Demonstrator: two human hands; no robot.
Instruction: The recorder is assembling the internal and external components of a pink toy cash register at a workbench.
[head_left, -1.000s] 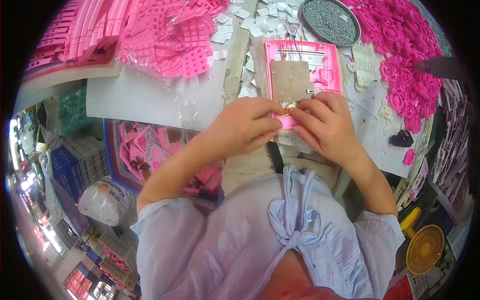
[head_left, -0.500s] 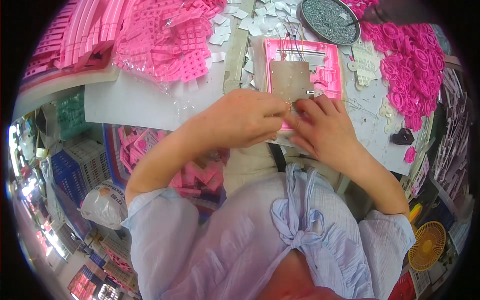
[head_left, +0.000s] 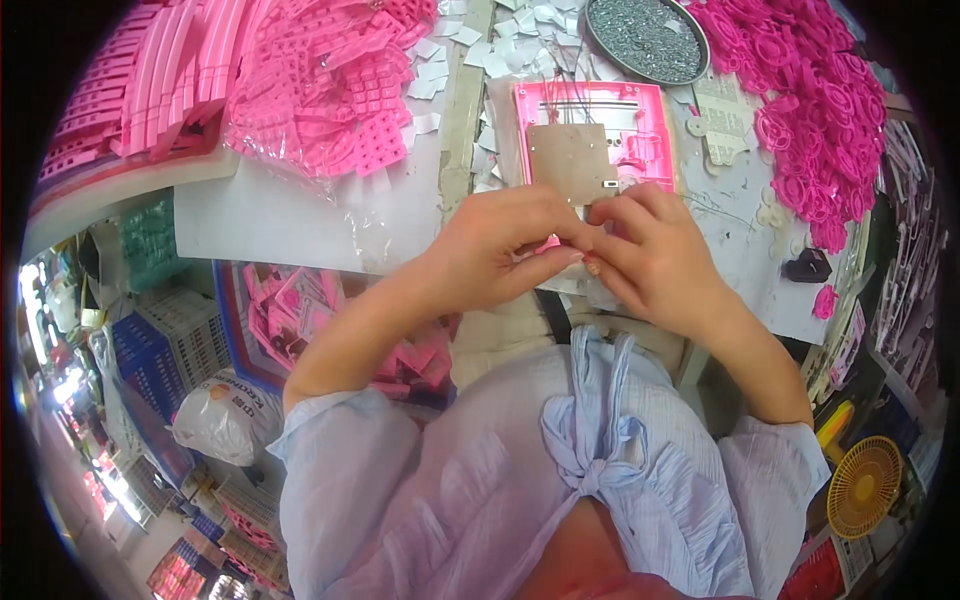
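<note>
A pink plastic casing (head_left: 655, 130) lies in front of me on the table, its inner side up. Over its near part rests a brown flat board (head_left: 570, 155), with thin wires (head_left: 572, 100) running from its far edge. At the casing's near edge, my left hand (head_left: 510, 245) and my right hand (head_left: 655, 255) meet with fingertips pinched together. A tiny orange-gold piece (head_left: 592, 267) shows at the right fingertips. It is too small to name, and the fingers cover whatever else lies between them.
A round tray of small metal screws (head_left: 650, 40) stands beyond the casing. Pink keypad parts (head_left: 360, 100) are heaped at left, magenta rings (head_left: 820, 130) at right. White paper pieces (head_left: 430, 75) lie scattered. A black block (head_left: 807, 265) sits near the right edge; a bin of pink parts (head_left: 300, 300) stands below left.
Both hands have come slightly toward me, off the board's near edge, and their fingertips now meet. The whole view has shifted a little.
</note>
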